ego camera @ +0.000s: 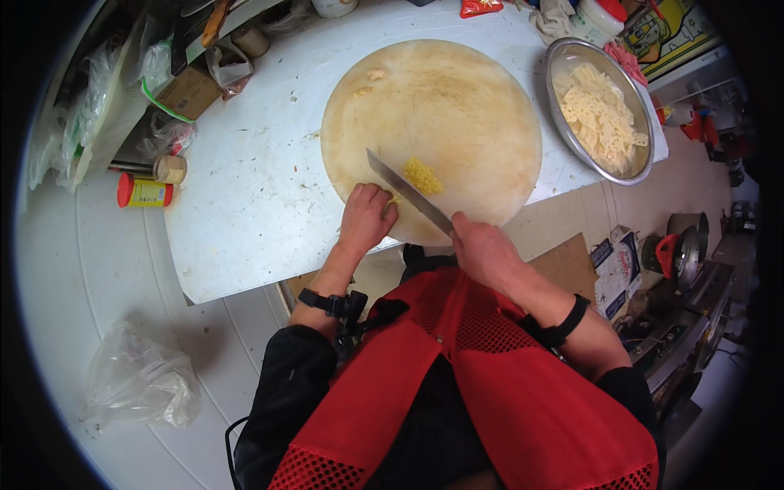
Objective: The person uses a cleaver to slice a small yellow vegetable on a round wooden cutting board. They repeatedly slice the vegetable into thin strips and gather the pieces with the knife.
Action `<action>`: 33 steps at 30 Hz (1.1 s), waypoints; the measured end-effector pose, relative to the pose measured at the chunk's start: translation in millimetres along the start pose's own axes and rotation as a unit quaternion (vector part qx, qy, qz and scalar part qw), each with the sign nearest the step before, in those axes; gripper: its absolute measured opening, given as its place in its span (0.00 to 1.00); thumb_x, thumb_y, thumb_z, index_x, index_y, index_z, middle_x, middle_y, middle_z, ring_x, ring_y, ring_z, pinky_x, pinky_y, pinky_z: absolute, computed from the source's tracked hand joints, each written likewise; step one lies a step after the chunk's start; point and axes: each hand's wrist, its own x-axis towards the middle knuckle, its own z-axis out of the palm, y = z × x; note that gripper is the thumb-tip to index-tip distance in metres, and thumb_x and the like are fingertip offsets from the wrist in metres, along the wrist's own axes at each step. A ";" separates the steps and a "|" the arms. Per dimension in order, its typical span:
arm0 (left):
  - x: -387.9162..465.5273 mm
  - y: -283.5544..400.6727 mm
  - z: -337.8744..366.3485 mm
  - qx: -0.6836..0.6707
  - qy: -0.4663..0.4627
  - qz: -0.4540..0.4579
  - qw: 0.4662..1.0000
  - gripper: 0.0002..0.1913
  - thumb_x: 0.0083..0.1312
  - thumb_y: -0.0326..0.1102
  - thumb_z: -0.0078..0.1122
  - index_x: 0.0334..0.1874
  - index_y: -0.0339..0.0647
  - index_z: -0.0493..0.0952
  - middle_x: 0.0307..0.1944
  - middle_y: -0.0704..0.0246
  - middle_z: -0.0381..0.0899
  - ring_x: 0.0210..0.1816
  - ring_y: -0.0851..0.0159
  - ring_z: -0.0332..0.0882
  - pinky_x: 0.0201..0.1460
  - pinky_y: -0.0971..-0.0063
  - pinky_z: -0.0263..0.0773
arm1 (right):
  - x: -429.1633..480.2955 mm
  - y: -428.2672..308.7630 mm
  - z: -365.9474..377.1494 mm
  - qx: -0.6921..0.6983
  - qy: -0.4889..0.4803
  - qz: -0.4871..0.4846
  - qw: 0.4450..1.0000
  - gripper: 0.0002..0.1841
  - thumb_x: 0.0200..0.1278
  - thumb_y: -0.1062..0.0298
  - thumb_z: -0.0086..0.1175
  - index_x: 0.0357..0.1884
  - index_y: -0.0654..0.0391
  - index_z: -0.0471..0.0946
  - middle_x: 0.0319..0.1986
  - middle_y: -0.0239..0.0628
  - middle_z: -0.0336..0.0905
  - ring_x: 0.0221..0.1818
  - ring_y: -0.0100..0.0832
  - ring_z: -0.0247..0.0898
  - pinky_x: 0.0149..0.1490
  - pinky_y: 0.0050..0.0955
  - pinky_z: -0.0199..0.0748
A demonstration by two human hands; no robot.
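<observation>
A round cutting board point(484, 122) lies on the table, and on it is a small heap of finely chopped yellow food point(422, 176), possibly ginger. My right hand point(484, 248) grips the handle of a cleaver point(407, 190), whose blade slants across the board just left of the heap. Curled at the board's lower left edge, my left hand point(369, 214) has its fingertips close to the blade, over a small yellow piece that is mostly hidden. Two pale knobbly pieces point(377, 74) rest near the board's upper left rim.
A steel bowl of sliced lotus root point(597, 116) stands at the table's right edge. Left on the white table point(245, 184) are a red-lidded yellow container point(144, 191), a small jar point(169, 169), plastic bags and a cardboard box point(187, 93). A clear plastic bag point(144, 373) lies at lower left.
</observation>
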 end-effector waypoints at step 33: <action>-4.7 -4.9 -4.0 -0.031 -0.015 -0.020 0.999 0.05 0.63 0.26 0.71 0.39 0.37 0.85 0.39 0.60 0.81 0.45 0.47 0.77 0.50 0.57 0.75 | 3.4 -3.5 13.1 0.021 -0.024 0.019 0.999 0.10 0.78 0.66 0.51 0.47 0.63 0.70 0.29 0.64 0.81 0.37 0.69 0.79 0.44 0.64 0.75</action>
